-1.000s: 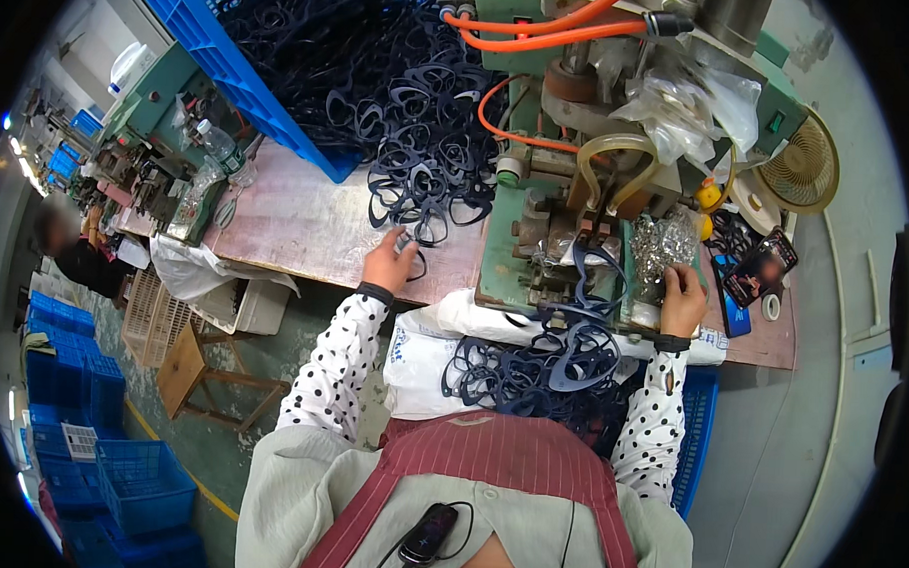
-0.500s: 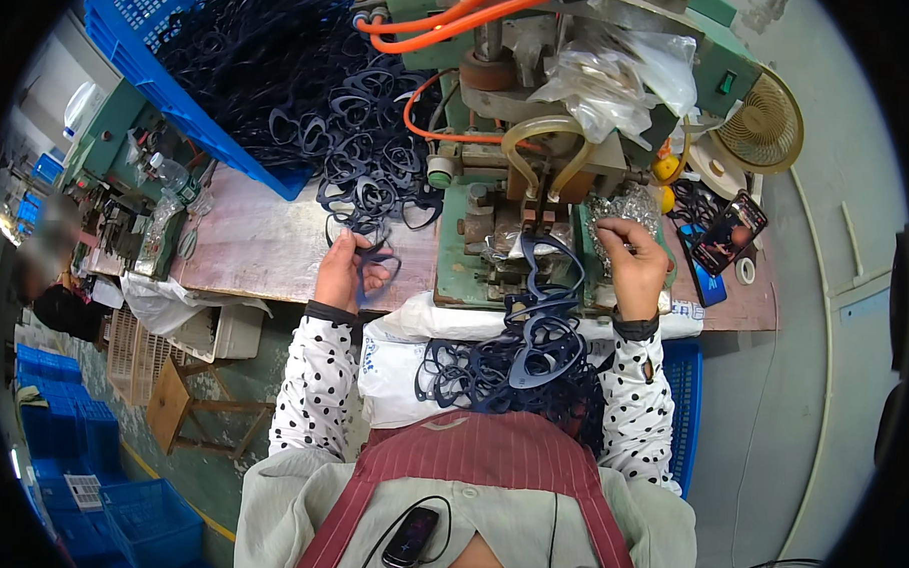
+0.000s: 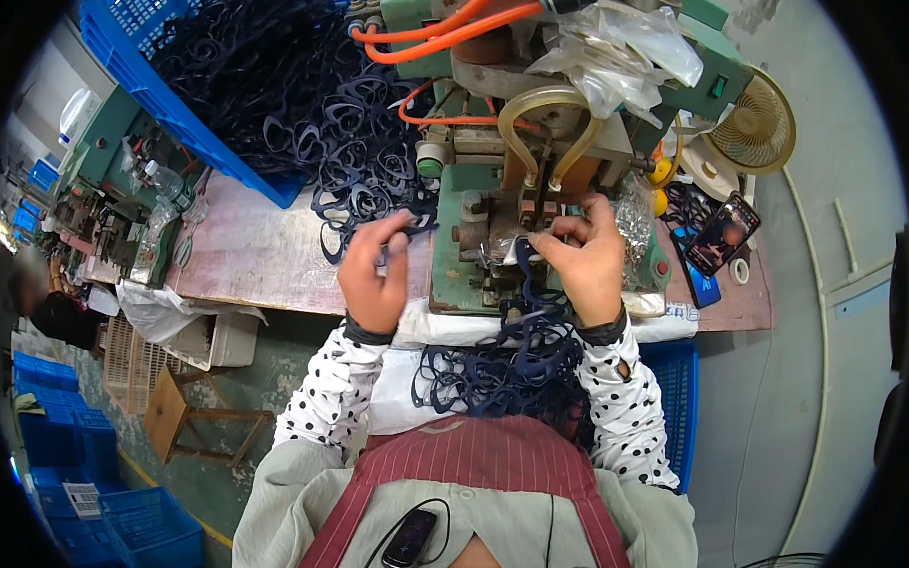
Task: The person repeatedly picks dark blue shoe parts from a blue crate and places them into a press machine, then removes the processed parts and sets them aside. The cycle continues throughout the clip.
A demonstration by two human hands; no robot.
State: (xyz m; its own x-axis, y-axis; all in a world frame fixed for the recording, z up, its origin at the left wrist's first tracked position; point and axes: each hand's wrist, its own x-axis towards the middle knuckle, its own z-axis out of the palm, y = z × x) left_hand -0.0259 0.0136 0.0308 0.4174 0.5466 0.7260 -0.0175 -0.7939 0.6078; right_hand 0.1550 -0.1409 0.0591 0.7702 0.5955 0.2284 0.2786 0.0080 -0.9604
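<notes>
My left hand [image 3: 375, 276] is raised left of the green press machine [image 3: 455, 274], fingers curled, with a thin navy strap piece [image 3: 421, 229] at its fingertips. At the middle of the press, my right hand [image 3: 590, 269] has thumb and forefinger drawn together beside the metal tooling [image 3: 542, 212]. Whatever is between those fingertips is too small to make out. A navy looped strap [image 3: 527, 272] hangs from the press front, just left of my right thumb. It runs down to a heap of similar looped straps [image 3: 502, 371] on my lap.
A blue crate [image 3: 194, 140] of navy straps tilts at the back left, more loops [image 3: 363, 171] spilling onto the table [image 3: 246, 247]. Clear bagging [image 3: 633, 60] and orange hoses [image 3: 443, 38] hang over the press. Right of it lie phones [image 3: 721, 238] and a small fan [image 3: 756, 119].
My right hand has moved left from beside the small shiny pieces to the press tooling. My left hand has shifted right and up a little, away from the table edge.
</notes>
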